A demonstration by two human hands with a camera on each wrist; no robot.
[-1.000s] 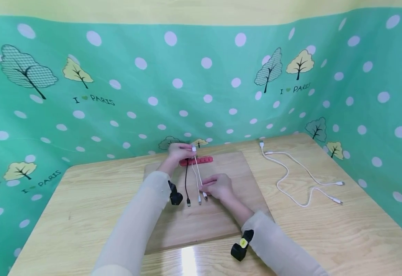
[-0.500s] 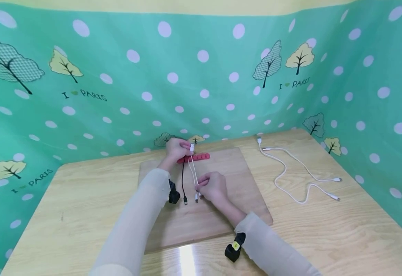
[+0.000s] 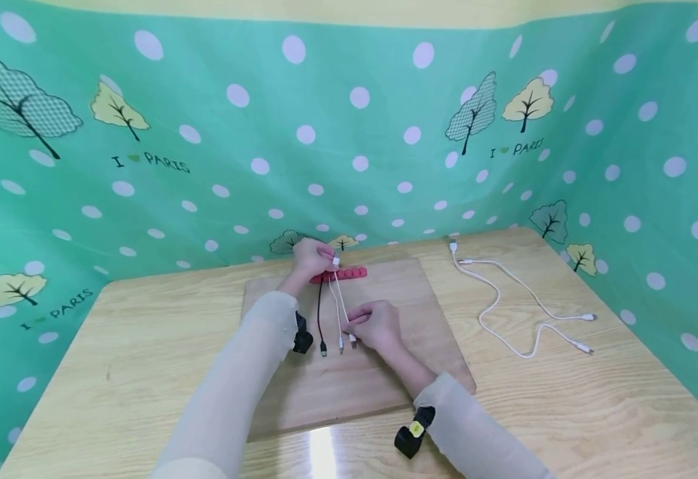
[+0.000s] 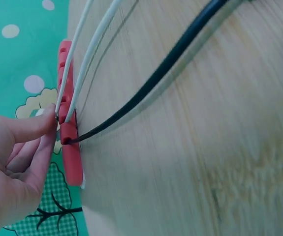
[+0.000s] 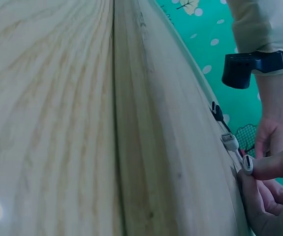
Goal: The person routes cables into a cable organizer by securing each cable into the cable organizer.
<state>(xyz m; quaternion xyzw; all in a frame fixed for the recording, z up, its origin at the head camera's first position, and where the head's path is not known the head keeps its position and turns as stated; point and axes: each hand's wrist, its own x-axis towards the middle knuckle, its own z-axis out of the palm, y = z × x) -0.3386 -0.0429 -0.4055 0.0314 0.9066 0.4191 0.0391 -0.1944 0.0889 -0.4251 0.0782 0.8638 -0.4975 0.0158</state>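
Observation:
A red cable holder strip (image 3: 354, 272) lies at the far edge of the wooden board. My left hand (image 3: 311, 258) pinches a white charging cable (image 3: 341, 290) by its upper plug, right at the strip. Lower down, my right hand (image 3: 378, 322) pinches the same cable close to its other end. In the right wrist view that end's small oval connector (image 5: 248, 164) pokes out between thumb and finger. A second white cable (image 4: 89, 56) and a black cable (image 4: 146, 88) sit in slots of the strip, and their plugs point toward me on the board.
The board (image 3: 325, 399) rests on a light wood table (image 3: 163, 359). To the right lie two loose white cables (image 3: 495, 293). A green polka-dot curtain (image 3: 265, 113) hangs behind the table's far edge.
The head view has shifted a little. Both hands keep their pinch on the white cable; its lower end swung left toward the second white cable, then back right.

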